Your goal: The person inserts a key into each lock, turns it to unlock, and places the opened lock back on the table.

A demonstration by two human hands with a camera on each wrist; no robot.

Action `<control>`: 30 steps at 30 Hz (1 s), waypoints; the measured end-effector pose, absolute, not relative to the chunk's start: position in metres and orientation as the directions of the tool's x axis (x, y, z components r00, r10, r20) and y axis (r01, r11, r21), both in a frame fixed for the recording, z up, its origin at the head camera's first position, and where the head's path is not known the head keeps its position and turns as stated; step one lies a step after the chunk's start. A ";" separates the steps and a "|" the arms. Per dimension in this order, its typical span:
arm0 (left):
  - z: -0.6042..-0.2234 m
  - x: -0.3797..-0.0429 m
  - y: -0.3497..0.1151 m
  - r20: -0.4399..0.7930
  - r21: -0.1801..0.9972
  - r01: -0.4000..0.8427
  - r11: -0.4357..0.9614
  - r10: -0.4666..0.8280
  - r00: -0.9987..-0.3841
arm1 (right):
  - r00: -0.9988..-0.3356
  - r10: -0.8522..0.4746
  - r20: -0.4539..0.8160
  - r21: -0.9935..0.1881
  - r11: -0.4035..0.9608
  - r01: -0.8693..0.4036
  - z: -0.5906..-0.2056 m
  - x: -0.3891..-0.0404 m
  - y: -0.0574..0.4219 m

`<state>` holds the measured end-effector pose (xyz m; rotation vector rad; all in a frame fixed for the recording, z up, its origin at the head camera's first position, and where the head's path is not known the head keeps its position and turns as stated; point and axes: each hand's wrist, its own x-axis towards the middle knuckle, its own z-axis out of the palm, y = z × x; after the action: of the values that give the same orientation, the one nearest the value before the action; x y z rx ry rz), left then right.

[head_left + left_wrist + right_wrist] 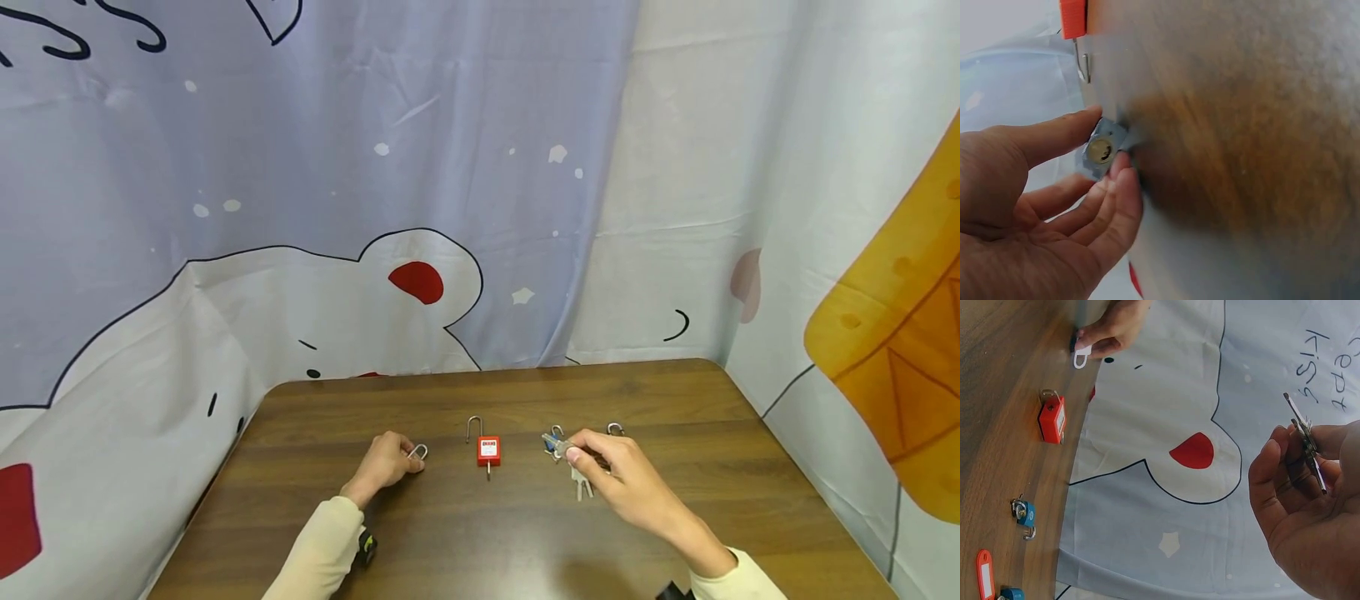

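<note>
My left hand (386,458) grips a small grey padlock (1099,134) between thumb and fingers. In the left wrist view its round brass keyhole faces the camera, and in the head view its shackle (421,450) points up and to the right. On the other side my right hand (628,485) pinches one key of a bunch of keys (579,483), with other keys hanging below. Between the hands lies a red padlock (488,450), its shackle raised and a key in its bottom. Partly behind the held keys is a blue padlock (1025,514) with its shackle open.
Near the wooden table's (450,533) far right part, another padlock shackle (615,428) shows behind my right hand. The right wrist view has a red key tag (985,575) beside a second blue padlock (1012,594). A printed curtain (525,208) hangs along the table's back.
</note>
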<state>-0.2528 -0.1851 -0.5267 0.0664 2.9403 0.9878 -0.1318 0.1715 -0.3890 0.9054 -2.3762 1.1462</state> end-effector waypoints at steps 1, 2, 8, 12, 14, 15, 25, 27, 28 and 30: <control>-0.526 -0.252 -0.185 -0.022 0.601 0.034 0.799 0.059 -0.998 | -0.739 -0.392 0.548 -0.574 0.466 -0.673 -0.385 -0.129 0.170; -0.525 -0.252 -0.185 -0.023 0.598 0.036 0.801 0.062 -0.998 | -0.744 -0.390 0.542 -0.583 0.463 -0.668 -0.380 -0.126 0.169; -0.518 -0.249 -0.186 -0.021 0.588 0.029 0.808 0.051 -0.998 | -0.757 -0.395 0.520 -0.607 0.453 -0.653 -0.377 -0.124 0.168; -0.517 -0.248 -0.188 -0.011 0.590 0.023 0.807 0.037 -0.999 | -0.753 -0.398 0.524 -0.612 0.439 -0.658 -0.374 -0.123 0.167; -0.516 -0.247 -0.189 0.001 0.587 0.024 0.809 0.030 -1.000 | -0.748 -0.398 0.532 -0.610 0.432 -0.664 -0.375 -0.125 0.167; -0.515 -0.247 -0.190 0.009 0.585 0.027 0.811 0.027 -1.000 | -0.744 -0.397 0.537 -0.607 0.431 -0.668 -0.376 -0.126 0.168; -0.499 -0.247 -0.189 0.113 0.591 0.051 0.805 -0.020 -0.993 | -0.746 -0.411 0.525 -0.613 0.425 -0.666 -0.394 -0.144 0.177; -0.495 -0.246 -0.187 0.130 0.608 0.055 0.792 -0.030 -0.991 | -0.743 -0.412 0.528 -0.620 0.411 -0.668 -0.393 -0.144 0.177; -0.493 -0.245 -0.186 0.148 0.613 0.068 0.787 -0.030 -0.989 | -0.742 -0.411 0.529 -0.623 0.405 -0.669 -0.392 -0.144 0.177; -0.488 -0.243 -0.184 0.178 0.625 0.087 0.776 -0.033 -0.983 | -0.743 -0.408 0.531 -0.628 0.399 -0.668 -0.389 -0.144 0.177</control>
<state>-0.2433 -0.1838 -0.4882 0.0473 3.1281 1.1157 -0.1441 0.1770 -0.3895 0.9402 -2.3673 1.2665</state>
